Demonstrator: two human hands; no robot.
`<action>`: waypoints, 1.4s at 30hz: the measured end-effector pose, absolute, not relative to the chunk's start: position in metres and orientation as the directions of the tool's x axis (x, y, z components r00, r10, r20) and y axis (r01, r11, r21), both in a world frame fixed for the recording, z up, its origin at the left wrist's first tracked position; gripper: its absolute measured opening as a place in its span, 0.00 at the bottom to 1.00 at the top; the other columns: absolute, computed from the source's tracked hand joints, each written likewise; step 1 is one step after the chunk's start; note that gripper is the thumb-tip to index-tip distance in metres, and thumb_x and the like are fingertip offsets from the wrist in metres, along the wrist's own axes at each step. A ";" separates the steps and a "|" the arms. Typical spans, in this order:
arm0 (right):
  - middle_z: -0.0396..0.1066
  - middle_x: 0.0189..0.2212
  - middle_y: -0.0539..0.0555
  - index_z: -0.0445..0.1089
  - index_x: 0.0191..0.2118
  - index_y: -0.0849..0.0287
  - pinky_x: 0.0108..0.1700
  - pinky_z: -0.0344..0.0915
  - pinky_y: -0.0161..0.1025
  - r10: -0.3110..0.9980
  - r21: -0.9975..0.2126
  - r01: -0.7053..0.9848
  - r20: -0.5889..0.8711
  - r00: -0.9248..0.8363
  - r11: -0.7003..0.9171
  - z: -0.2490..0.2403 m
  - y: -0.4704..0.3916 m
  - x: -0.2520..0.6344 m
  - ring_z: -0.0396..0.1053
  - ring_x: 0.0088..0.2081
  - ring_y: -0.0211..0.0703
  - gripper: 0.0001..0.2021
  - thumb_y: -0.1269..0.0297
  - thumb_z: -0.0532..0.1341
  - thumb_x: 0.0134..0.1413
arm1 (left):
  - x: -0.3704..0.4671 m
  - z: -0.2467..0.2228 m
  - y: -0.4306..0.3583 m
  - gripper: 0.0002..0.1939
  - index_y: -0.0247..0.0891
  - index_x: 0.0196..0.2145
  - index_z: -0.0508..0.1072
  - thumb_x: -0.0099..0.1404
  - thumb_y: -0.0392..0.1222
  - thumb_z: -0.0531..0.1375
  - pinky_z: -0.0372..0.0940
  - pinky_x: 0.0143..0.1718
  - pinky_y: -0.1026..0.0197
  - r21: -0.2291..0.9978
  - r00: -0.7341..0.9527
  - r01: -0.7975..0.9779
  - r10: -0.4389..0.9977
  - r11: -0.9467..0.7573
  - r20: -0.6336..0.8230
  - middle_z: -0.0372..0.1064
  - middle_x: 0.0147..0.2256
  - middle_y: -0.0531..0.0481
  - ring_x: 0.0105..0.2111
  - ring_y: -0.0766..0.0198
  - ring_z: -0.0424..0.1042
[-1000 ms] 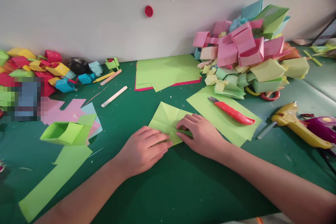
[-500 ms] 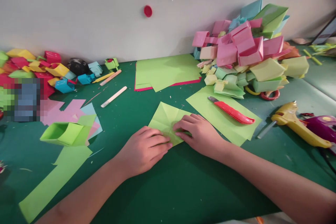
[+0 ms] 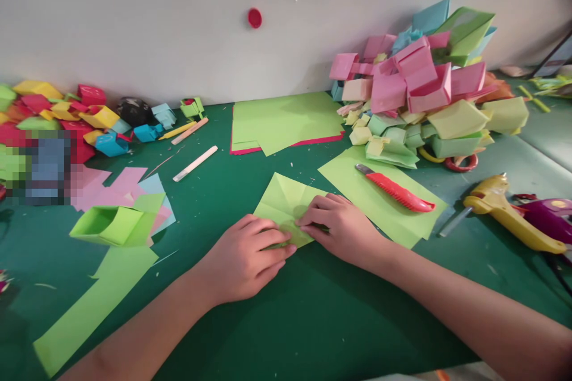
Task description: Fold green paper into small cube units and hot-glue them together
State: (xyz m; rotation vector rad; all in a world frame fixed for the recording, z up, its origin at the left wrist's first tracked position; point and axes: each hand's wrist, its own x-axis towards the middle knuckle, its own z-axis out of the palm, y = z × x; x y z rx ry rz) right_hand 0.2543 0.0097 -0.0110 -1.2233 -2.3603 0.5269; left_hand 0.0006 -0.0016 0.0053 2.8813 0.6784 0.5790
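Note:
A creased light green paper (image 3: 282, 197) lies at the middle of the green table, partly covered by both hands. My left hand (image 3: 248, 257) rests on its lower left edge, fingers apart and lying nearly flat. At its right side my right hand (image 3: 338, 224) has thumb and fingers pinched together on the paper. To the right, a red utility knife (image 3: 400, 191) lies on a larger light green sheet (image 3: 342, 165). The parts of the paper beneath the fingers are hidden.
Green sheets (image 3: 286, 122) lie against the wall. A pile of pastel paper boxes (image 3: 415, 89) stands back right, near a yellow glue gun (image 3: 512, 214). Bright paper boxes (image 3: 62, 107), an open green box (image 3: 107, 225) and a green strip (image 3: 98, 309) are at the left.
The fingers of my right hand have drawn closer together on the paper. My left hand has stayed nearly in place. The whole view has shifted very slightly.

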 end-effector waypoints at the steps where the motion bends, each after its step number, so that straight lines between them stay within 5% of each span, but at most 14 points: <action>1: 0.75 0.37 0.54 0.78 0.39 0.55 0.44 0.65 0.45 0.832 -0.511 0.670 0.195 -0.519 0.538 -0.011 0.010 0.254 0.68 0.38 0.46 0.08 0.66 0.60 0.67 | 0.000 0.006 -0.001 0.13 0.41 0.52 0.78 0.72 0.37 0.60 0.67 0.48 0.51 0.214 0.833 0.396 0.447 -0.893 0.325 0.80 0.49 0.48 0.50 0.55 0.74; 17: 0.74 0.38 0.56 0.79 0.42 0.55 0.45 0.65 0.46 0.822 -0.518 0.656 0.191 -0.537 0.549 -0.008 0.009 0.257 0.68 0.39 0.46 0.10 0.65 0.59 0.68 | -0.003 0.011 -0.002 0.13 0.42 0.51 0.79 0.71 0.37 0.60 0.67 0.48 0.50 0.217 0.853 0.406 0.454 -0.888 0.260 0.79 0.49 0.48 0.50 0.54 0.73; 24: 0.68 0.59 0.57 0.81 0.45 0.47 0.53 0.57 0.58 0.605 -0.359 0.504 0.277 -0.746 0.786 0.005 -0.002 0.263 0.61 0.54 0.58 0.11 0.59 0.59 0.68 | -0.001 0.014 -0.003 0.12 0.44 0.50 0.79 0.72 0.38 0.60 0.67 0.50 0.50 0.208 0.852 0.416 0.460 -0.885 0.251 0.79 0.48 0.48 0.52 0.54 0.73; 42: 0.64 0.66 0.47 0.83 0.34 0.46 0.60 0.49 0.75 0.611 -0.361 0.538 0.125 -0.781 0.762 0.023 0.025 0.316 0.55 0.64 0.68 0.12 0.60 0.62 0.66 | -0.002 0.014 -0.003 0.12 0.41 0.50 0.79 0.72 0.36 0.59 0.66 0.49 0.50 0.240 0.840 0.398 0.457 -0.885 0.292 0.79 0.51 0.49 0.51 0.54 0.74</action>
